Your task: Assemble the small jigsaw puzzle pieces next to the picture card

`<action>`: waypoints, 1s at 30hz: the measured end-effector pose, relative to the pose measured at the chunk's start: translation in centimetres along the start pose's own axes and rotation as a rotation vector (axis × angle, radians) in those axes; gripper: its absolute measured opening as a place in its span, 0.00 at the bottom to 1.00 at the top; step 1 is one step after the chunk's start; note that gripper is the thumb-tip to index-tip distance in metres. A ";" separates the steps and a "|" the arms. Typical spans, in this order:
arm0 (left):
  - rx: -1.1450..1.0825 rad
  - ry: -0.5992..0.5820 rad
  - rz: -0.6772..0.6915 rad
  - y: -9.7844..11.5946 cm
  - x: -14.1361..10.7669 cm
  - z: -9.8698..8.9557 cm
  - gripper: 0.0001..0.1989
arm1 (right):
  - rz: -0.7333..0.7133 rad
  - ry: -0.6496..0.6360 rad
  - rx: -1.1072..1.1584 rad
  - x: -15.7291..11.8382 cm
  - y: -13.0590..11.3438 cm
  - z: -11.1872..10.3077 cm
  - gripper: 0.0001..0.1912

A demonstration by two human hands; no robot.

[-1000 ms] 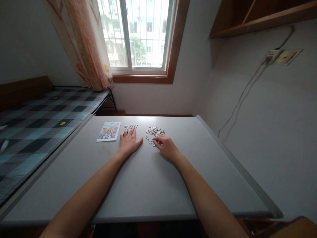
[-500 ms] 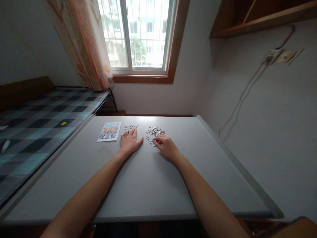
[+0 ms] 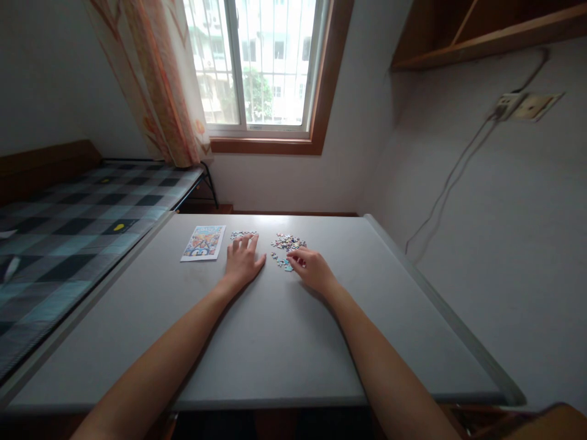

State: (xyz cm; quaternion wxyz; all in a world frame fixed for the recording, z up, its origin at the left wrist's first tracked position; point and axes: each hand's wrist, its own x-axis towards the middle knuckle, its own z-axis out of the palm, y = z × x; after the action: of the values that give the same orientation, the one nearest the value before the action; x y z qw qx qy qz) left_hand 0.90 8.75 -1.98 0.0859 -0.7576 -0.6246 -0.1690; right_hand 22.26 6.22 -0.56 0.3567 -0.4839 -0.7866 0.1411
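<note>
Small jigsaw pieces form a multicoloured pile on the grey-white table, with a few pale blue pieces just in front of it. My right hand is at the pile's near right side, its thumb and fingertips drawn together; whatever lies between them is too small to make out. Further left, my left hand rests with fingers apart, holding nothing. Its fingertips reach a flat cluster of pieces, which they partly cover. A colourful picture sheet lies left of that hand.
A bed with a checked cover stands along the table's left side. Behind are a curtain and a barred window. On the right wall are a wooden shelf, a socket and a hanging cable.
My right hand has shifted slightly right, uncovering more of the pale blue pieces. The fingers of my left hand have lifted and bent a little.
</note>
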 end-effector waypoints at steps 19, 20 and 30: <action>-0.314 -0.234 0.186 1.1 -0.5 -0.9 0.19 | 0.171 0.031 -0.036 0.3 1.6 -1.4 0.07; -0.323 -0.238 0.198 1.1 -0.5 -0.8 0.19 | 0.163 0.018 -0.060 0.2 1.5 -1.0 0.08; -0.275 -0.228 0.188 1.2 -0.6 -0.8 0.15 | 0.209 0.050 -0.149 -0.2 2.0 0.6 0.08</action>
State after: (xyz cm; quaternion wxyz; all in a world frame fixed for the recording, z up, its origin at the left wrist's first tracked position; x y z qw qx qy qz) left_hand 1.84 7.72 -1.34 -0.0743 -0.8314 -0.5278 -0.1572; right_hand 23.24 7.14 -2.21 0.3224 -0.5919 -0.7310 0.1066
